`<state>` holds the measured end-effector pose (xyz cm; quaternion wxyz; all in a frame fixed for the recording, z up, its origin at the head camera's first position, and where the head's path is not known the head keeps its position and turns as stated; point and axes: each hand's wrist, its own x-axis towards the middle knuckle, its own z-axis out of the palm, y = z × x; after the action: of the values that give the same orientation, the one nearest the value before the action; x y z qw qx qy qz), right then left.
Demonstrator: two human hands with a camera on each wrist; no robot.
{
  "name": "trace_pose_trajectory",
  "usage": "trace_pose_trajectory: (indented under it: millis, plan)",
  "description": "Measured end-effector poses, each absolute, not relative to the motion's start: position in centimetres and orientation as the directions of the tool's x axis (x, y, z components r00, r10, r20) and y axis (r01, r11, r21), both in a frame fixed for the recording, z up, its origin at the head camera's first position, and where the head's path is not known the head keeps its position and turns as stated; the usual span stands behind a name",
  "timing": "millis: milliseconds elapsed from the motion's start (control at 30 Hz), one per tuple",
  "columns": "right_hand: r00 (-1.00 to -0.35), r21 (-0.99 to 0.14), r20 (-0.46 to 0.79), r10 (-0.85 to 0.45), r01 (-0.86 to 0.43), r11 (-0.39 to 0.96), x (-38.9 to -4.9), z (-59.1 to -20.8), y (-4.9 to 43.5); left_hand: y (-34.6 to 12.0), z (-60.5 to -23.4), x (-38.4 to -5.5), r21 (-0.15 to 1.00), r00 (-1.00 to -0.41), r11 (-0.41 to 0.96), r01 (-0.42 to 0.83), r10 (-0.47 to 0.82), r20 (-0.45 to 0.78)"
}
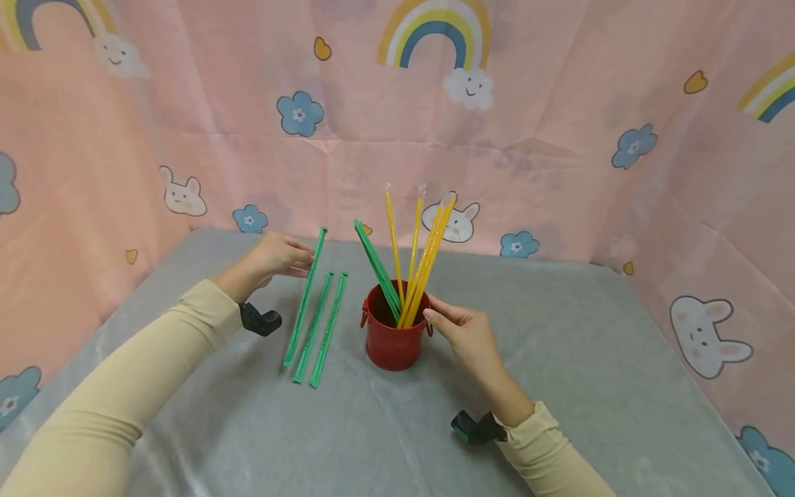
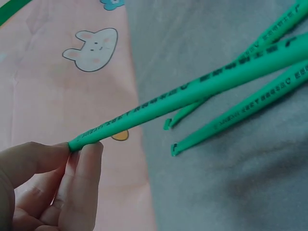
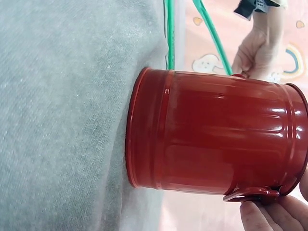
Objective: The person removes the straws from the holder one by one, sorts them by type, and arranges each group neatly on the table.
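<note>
My left hand (image 1: 273,261) pinches a green-wrapped straw (image 1: 306,297) by one end, between thumb and fingertips. In the left wrist view, that straw (image 2: 168,98) slants over two more green-wrapped straws (image 2: 231,110), which lie side by side on the cloth. A small red bucket (image 1: 393,348) stands upright to their right. Several yellow straws (image 1: 428,259) in clear wrappers lean in it, along with green-wrapped straws (image 1: 377,266). My right hand (image 1: 468,338) holds the bucket's right side near the rim; in the right wrist view, fingers (image 3: 276,216) touch its side handle (image 3: 252,193).
Grey cloth (image 1: 559,359) covers the table. Behind and beside it hangs a pink curtain (image 1: 236,159) printed with rainbows, rabbits and flowers. Each wrist carries a black camera mount, such as the left mount (image 1: 261,321).
</note>
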<state>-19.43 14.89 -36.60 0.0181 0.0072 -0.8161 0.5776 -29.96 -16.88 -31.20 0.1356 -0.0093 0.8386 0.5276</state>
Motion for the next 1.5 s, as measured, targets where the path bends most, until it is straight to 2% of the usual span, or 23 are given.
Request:
trace_pose_trajectory:
  millis: [933, 1500]
  plan:
    - [-1.0, -0.944, 0.03, 0.001, -0.028, 0.33, -19.4, -37.1, 14.9, -17.8, -34.9, -30.0, 0.876, -0.919, 0.396, -0.277, 0.159, -0.362]
    - [-1.0, -0.947, 0.023, 0.01, -0.019, 0.32, -19.5, -36.7, 15.0, -17.8, -35.0, -30.8, 0.855, -0.921, 0.441, -0.275, 0.135, -0.365]
